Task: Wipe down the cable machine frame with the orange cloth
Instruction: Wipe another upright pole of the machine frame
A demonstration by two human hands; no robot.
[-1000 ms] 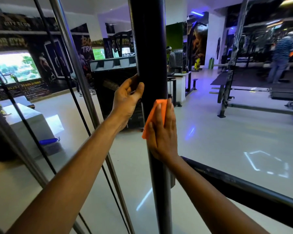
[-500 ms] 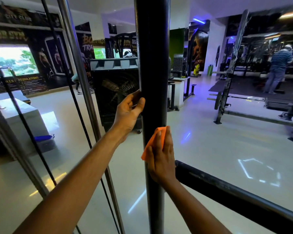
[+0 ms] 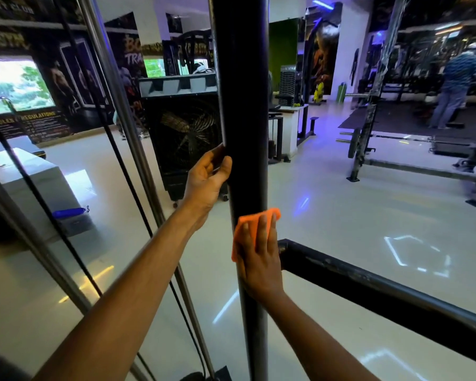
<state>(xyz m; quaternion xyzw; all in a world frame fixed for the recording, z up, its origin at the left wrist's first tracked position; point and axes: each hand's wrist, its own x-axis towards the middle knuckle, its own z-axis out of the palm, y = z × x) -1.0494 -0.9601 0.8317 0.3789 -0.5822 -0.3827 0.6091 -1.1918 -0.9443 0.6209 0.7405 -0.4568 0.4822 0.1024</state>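
Note:
A thick black upright post (image 3: 241,105) of the cable machine frame runs from top to bottom through the middle of the view. My right hand (image 3: 260,259) lies flat against the post with straight fingers, pressing the orange cloth (image 3: 243,226) onto its front face. Only the cloth's upper and left edges show around my fingers. My left hand (image 3: 208,180) grips the post's left side a little higher up, thumb in front and fingers curled behind.
A black crossbar (image 3: 382,292) leaves the post to the right, just beside my right hand. Chrome guide rods (image 3: 127,111) and black cables (image 3: 116,155) slant down on the left. A large black fan (image 3: 184,138) stands behind the post. A person (image 3: 454,86) stands far right.
My right hand has slid the orange cloth down the post, from beside my left hand to the level of the crossbar. My left hand keeps its hold on the post.

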